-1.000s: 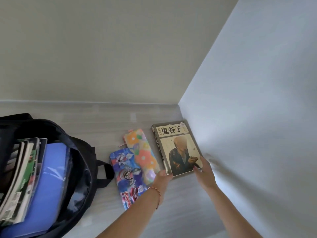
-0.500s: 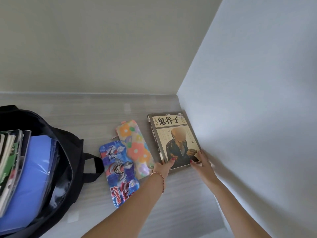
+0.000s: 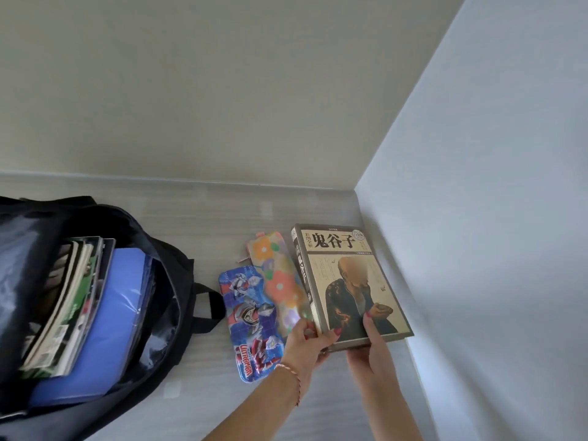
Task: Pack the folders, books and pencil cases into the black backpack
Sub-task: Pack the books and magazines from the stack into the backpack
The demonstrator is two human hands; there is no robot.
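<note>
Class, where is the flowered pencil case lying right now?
The flowered pencil case lies on the grey tabletop, right of centre, between the blue cartoon pencil case and the beige book.

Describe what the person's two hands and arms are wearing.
Both forearms are bare, with no sleeves in view. The left hand has a thin red-and-pale braided string bracelet at the wrist. Fingernails on both hands are painted red. The right hand shows no bracelet, watch or ring.

— Anything legible on the thick book (image 3: pixel 350 281)?
— Its cover title reads 鬼谷子 in large black characters; the smaller print is too fine.
— And the blue pencil case (image 3: pixel 251 323)?
— "ULTRAMAN" in red letters near its lower end.
</note>
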